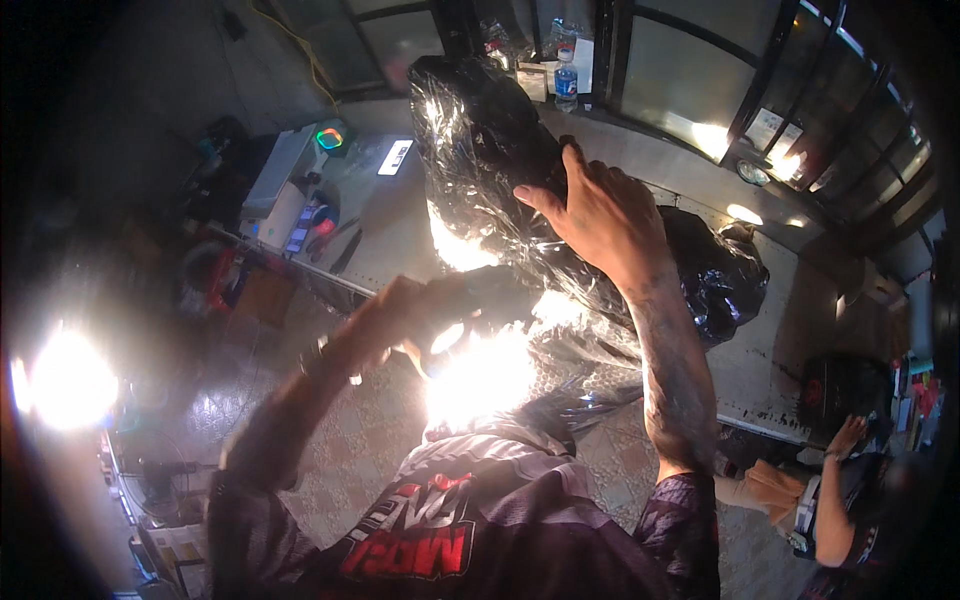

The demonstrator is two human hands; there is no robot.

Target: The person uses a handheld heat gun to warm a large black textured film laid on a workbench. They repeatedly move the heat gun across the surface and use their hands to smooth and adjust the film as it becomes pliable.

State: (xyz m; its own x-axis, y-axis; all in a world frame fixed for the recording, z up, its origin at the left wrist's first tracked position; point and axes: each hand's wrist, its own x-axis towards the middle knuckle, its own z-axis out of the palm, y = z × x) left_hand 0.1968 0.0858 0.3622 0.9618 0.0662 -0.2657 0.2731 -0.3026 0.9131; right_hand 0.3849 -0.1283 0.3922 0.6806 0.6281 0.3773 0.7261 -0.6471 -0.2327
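A large, upright bundle in glossy black plastic (485, 150) rises in front of me, its film wrinkled and shiny. My right hand (605, 205) lies against its right side, thumb and index finger spread apart. Lower down, my left hand (425, 300) reaches to the bundle's near side; dark shadow and strong glare hide its fingers. Bubble wrap (585, 370) shows at the bottom, close to my body. Another black plastic bag or bundle (715, 270) sits on the table (765, 385) behind my right forearm.
Further left on the table are a lit phone (395, 157), a small glowing speaker-like box (330, 138) and a white device (277, 215). A water bottle (566, 80) stands on the back ledge. Another person (835, 510) is at lower right. A bright lamp (72, 380) glares at left.
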